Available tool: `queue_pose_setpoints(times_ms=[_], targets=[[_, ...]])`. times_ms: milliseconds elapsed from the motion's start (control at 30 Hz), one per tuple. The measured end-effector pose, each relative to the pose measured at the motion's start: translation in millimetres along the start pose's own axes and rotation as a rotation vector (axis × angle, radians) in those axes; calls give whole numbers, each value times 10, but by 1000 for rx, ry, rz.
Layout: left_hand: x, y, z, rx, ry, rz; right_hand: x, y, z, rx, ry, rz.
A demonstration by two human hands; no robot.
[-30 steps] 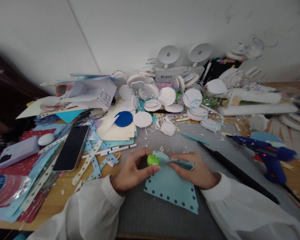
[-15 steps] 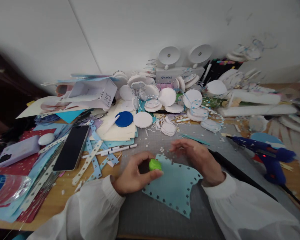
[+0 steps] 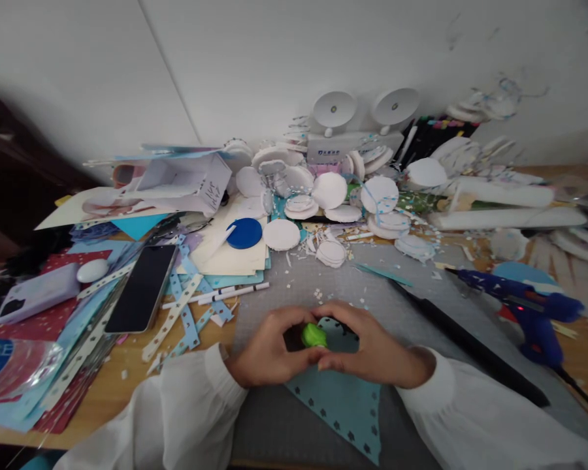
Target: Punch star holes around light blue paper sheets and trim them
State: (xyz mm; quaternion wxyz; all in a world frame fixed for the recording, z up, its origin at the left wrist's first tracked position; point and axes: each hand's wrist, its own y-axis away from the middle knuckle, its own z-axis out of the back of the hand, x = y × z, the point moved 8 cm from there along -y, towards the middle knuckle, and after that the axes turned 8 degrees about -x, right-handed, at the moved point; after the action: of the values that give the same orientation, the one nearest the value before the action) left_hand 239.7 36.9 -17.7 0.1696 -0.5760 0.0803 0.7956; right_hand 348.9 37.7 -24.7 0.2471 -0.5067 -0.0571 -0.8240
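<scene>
Here both hands close in — left hand (image 3: 269, 349) and right hand (image 3: 372, 349) pinch the green punch (image 3: 314, 335) over the blue paper's (image 3: 347, 401) edge; the next hole probably needs steady, even spacing.

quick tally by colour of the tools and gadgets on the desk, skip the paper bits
green: 1, the punch held by the left hand and right hand
dark blue: 1, the glue gun
black: 1, the phone
white: 1, the pen
total: 4

Single head cam, looks forward and down across the tabletop (image 3: 186, 385) toward its far edge at the wall (image 3: 274, 59); near edge close.
</scene>
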Motion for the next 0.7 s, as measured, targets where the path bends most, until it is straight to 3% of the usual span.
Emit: queue_pose_setpoints(times_ms=[333, 700], targets=[[-2, 16, -10, 11, -46, -27, 87, 30, -53, 94, 58, 85], [-27, 36, -6, 22, -72, -66, 103, 74, -94, 72, 55, 156]])
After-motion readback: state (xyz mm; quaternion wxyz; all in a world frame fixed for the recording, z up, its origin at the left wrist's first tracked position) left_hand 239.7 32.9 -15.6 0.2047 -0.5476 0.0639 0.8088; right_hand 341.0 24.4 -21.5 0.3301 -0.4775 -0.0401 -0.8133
